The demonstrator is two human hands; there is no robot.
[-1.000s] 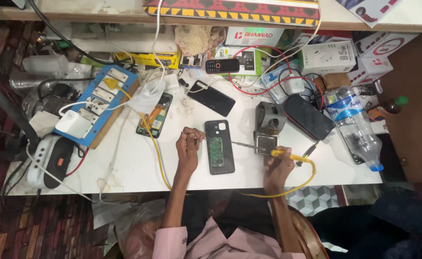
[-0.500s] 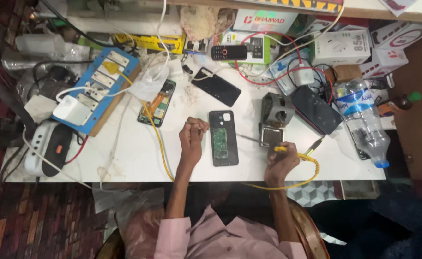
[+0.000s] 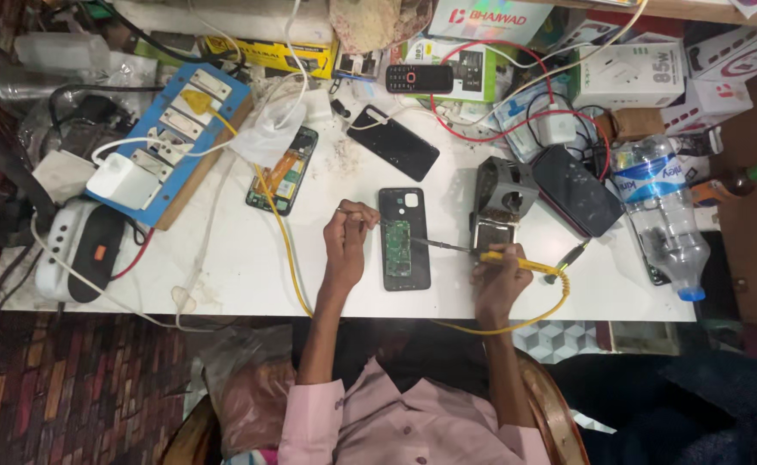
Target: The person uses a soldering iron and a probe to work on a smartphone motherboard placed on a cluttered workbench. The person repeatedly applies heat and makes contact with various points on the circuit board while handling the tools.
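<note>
My right hand (image 3: 497, 280) is clamped on a yellow-handled soldering iron (image 3: 490, 253) touching an opened phone (image 3: 403, 238), my left hand (image 3: 347, 237) pinches solder wire there, near a clear water bottle (image 3: 661, 211), contents unclear.

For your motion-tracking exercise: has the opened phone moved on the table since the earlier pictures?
No. The opened phone still lies just left of the grey stand, below the black phone; only the camera's framing shifted.
</note>
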